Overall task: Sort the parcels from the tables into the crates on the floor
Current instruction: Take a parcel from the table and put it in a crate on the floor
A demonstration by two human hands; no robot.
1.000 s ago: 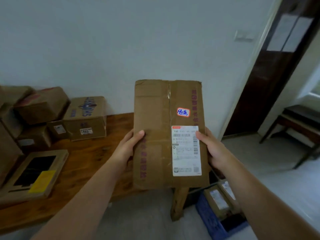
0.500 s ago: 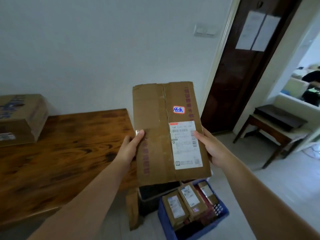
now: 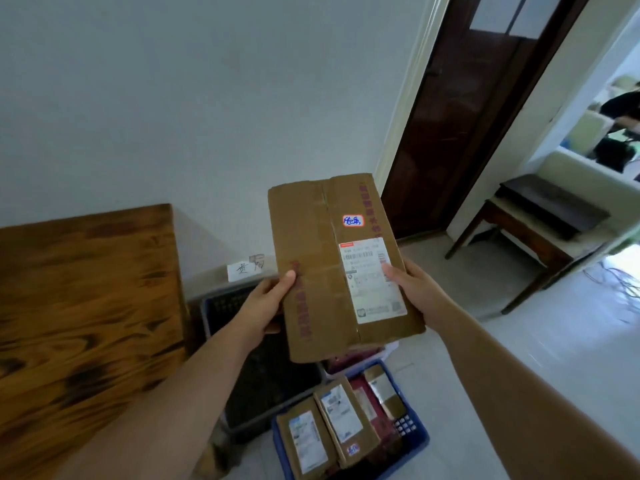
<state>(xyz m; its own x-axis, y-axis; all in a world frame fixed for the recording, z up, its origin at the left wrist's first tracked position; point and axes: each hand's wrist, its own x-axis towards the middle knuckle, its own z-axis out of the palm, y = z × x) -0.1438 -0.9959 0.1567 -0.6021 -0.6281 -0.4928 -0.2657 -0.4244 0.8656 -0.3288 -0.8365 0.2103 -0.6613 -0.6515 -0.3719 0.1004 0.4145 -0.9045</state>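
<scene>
I hold a flat brown cardboard parcel (image 3: 322, 271) in front of me, label side up, with a white shipping label and a small red-edged sticker with blue writing. My left hand (image 3: 266, 303) grips its left edge, thumb on top. My right hand (image 3: 412, 289) grips the right edge, thumb on the label. Below the parcel on the floor stands a blue crate (image 3: 420, 441) holding several labelled parcels (image 3: 341, 424). A dark grey crate (image 3: 211, 306) stands beside it, next to the table, partly hidden by my left arm.
A dark wooden table (image 3: 86, 306) fills the left. A paper sign with handwriting (image 3: 244, 270) leans on the wall behind the grey crate. A dark door (image 3: 460, 109) and a low wooden bench (image 3: 540, 216) are at the right. Pale tiled floor lies to the right.
My view has swung right and down, so the table's boxes have left the frame and the floor crates show more fully. The parcel, still in both hands, now hangs over the crates.
</scene>
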